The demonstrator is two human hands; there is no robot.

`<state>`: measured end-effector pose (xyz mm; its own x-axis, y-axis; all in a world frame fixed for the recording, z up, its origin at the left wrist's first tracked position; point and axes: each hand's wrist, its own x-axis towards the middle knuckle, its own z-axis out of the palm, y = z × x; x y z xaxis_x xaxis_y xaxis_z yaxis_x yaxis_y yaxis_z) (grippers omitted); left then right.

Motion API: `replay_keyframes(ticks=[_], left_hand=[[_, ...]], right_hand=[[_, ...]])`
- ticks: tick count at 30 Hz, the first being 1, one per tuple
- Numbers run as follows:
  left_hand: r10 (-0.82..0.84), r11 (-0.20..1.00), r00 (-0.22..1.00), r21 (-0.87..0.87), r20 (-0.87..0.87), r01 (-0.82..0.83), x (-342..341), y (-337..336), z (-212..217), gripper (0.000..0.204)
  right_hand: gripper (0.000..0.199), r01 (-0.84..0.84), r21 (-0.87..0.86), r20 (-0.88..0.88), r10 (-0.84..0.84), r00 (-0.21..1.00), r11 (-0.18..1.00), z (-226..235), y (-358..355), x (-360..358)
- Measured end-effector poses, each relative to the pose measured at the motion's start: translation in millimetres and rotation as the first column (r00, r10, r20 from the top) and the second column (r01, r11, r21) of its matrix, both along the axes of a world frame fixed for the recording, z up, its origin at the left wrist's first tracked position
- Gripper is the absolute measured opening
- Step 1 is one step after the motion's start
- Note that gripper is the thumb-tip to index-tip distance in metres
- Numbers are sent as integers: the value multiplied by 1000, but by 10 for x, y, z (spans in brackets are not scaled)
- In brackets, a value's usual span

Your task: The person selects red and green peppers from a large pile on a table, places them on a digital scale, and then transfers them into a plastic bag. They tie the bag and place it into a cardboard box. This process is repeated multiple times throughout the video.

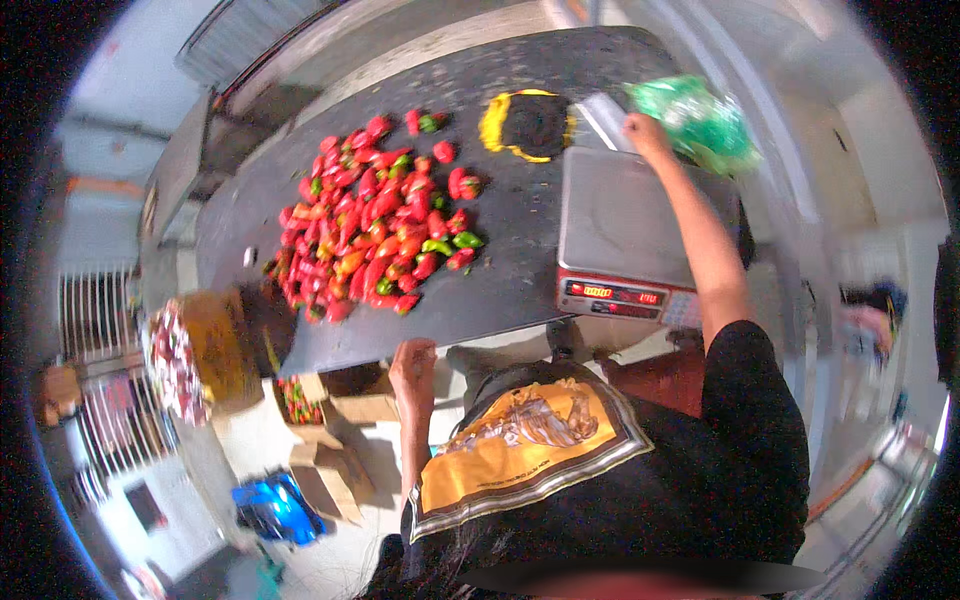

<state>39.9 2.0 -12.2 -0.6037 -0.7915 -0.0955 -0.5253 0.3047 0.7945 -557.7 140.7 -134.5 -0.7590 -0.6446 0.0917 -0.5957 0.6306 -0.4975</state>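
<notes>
Mostly red peppers [365, 215] are lying loose toward the bench's [520, 285] left edge, none sitting on the digital scale [625, 215]. The right hand [646, 136] is hovering beside the green plastic bag [692, 120], far-right; the left hand [413, 370], by the near edge. Whether their bent fingers are pinching anything, I cannot tell.

Red digits [598, 291] glow on the scale [625, 215] — and small lettering [530, 478] (too blurred to read) crosses the shirt print [540, 430].

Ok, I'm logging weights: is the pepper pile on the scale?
No, the pepper pile lies on the dark table, left of the scale.
</notes>
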Motion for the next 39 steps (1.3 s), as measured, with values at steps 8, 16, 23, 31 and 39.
replay_keyframes(ticks=[8, 16, 23, 31, 39], left_hand=[[225, 974, 951, -48, 211, -219, 579, 426, 316, 8], [176, 984, 964, -58, 197, -168, 332, 382, 281, 7], [65, 996, 991, -72, 115, -57, 7, 281, 271, 7], [13, 999, 996, -46, 94, -9, -219, 378, 254, 7], [7, 998, 1000, -66, 18, -6, -200, 502, 164, 7]], right_hand=[[69, 128, 479, -143, -66, 988, 869, -857, -272, -632], [21, 78, 17, -244, -72, 967, 997, -880, -130, -874], [17, -58, -50, -216, 46, 975, 997, -231, 32, -673], [14, -215, -81, -299, 182, 937, 973, 187, 95, -619], [16, -100, -108, -458, 40, 888, 989, 1049, 12, -282]])
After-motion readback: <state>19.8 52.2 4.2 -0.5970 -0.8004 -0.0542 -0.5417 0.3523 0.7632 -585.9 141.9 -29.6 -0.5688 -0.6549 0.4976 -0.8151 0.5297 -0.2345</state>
